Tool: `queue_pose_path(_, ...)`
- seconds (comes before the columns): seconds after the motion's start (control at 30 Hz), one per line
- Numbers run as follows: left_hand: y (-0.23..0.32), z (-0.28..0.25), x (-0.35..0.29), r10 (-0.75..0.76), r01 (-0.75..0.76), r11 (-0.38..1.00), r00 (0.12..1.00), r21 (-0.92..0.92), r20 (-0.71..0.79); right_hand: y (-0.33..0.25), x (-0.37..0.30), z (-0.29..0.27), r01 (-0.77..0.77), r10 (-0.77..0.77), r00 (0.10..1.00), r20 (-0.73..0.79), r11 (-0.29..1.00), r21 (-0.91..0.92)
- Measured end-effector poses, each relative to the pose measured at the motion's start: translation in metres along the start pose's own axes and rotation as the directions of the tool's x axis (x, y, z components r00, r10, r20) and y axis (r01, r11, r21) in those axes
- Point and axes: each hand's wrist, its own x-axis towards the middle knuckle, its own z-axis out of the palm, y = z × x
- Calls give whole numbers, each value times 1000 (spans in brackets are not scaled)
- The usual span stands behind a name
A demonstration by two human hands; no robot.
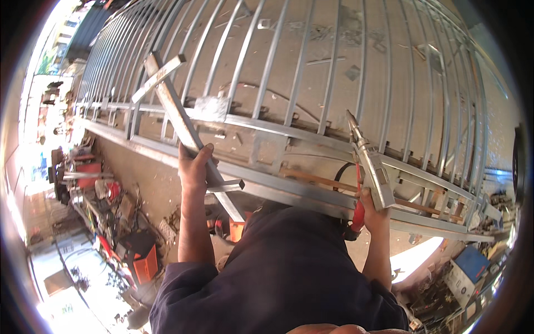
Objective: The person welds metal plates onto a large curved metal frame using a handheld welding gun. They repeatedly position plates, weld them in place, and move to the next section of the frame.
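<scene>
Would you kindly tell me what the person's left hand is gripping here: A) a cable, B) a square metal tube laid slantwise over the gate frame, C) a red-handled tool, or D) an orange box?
B: the left hand is closed round the square metal tube slanting across the barred gate frame, while the right hand holds the red-handled tool.

Blue-and-white rectangular box (466, 273) at lower right among clutter; orange box (146, 266) lower left.
</scene>
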Motion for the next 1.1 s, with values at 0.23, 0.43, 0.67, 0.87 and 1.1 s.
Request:
queue_pose_path(0.23, -30, -80, -32, -99, 95, 995, 975, -30, -199, -19, 14, 71, 177, -148, 948, 281, 981, -79)
queue_pose_path(0.43, -52, -139, 23, -84, 81, 996, 980, -25, -182, -50, 34, 167, 162, -165, 954, 251, 986, 30)
queue_pose_path(0.67, -63, -210, 155, -83, 83, 995, 997, 53, -7, -90, 77, 296, 38, -34, 997, 68, 998, -44)
queue_pose_path(0.87, -48, -258, 242, -185, 161, 976, 968, 144, 170, -85, 161, 347, -479, 469, 877, 105, 834, 275)
queue_pose_path(1.1, -41, -250, 279, -237, 207, 969, 934, 134, 268, -26, 182, 344, -449, 427, 891, 155, 775, 445)
